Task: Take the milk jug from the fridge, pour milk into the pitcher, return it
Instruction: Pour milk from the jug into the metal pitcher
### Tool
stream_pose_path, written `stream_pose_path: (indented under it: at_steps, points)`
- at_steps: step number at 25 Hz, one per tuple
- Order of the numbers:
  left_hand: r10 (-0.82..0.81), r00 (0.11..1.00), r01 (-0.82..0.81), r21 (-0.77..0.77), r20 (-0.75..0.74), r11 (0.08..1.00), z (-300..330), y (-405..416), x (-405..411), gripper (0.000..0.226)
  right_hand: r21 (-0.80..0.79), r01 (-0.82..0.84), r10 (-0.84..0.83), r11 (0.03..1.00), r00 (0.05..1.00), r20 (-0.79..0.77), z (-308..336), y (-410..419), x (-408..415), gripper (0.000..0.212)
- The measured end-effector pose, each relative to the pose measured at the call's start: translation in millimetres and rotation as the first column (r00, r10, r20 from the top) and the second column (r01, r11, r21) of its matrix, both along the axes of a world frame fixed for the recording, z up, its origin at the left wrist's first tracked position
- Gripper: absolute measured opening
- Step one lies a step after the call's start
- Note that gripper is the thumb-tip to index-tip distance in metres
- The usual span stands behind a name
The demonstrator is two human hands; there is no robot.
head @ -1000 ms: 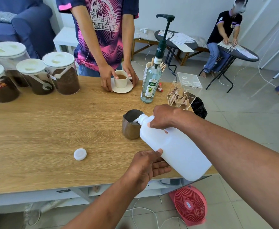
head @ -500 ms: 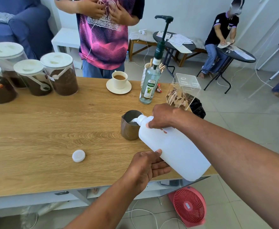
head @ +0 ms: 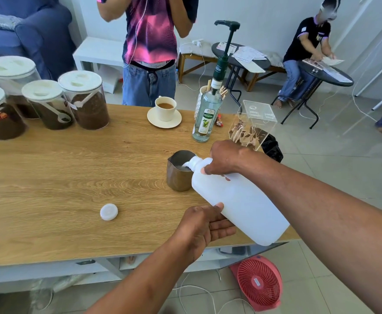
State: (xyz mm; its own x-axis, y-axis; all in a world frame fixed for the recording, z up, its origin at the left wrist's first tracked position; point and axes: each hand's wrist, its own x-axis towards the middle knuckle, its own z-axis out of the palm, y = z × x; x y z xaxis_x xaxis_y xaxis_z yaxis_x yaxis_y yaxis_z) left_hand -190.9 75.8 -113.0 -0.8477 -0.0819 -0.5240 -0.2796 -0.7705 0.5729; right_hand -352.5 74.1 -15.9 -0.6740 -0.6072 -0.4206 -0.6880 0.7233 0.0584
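Note:
The white plastic milk jug (head: 242,202) is tilted steeply, its open spout over the rim of the steel pitcher (head: 179,175) on the wooden table (head: 61,177). Milk runs from the spout into the pitcher. My right hand (head: 227,157) grips the jug near its neck. My left hand (head: 202,225) props the jug from underneath, palm and fingers against its lower side. The jug's white cap (head: 109,212) lies on the table to the left of my left hand.
A syrup bottle with a pump (head: 207,109), a cup of coffee on a saucer (head: 165,111) and a clear acrylic box (head: 252,123) stand behind the pitcher. Several lidded coffee jars (head: 83,100) line the far left. A person (head: 150,46) stands across the table. A red fan (head: 259,283) sits on the floor.
The jug stays tilted over the pitcher in both my hands. The person across the table let go of the coffee cup and raised both hands to the chest, then higher.

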Motion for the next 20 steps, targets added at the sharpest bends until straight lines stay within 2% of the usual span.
stream_pose_path:
  at_steps: [3, 20]
  points:
    - [0.005, 1.000, -0.005, 0.009, -0.001, 1.000, 0.4, 0.8, -1.6, 0.030, -0.001, -0.009, 0.009, 1.000, 1.000, -0.014, -0.3, -0.5, -2.7, 0.048]
    - [0.012, 1.000, -0.012, 0.017, -0.019, 1.000, 2.8, 2.4, 0.2, 0.032, -0.013, -0.037, 0.037, 0.999, 0.999, -0.029, -0.8, -3.3, -3.6, 0.044]
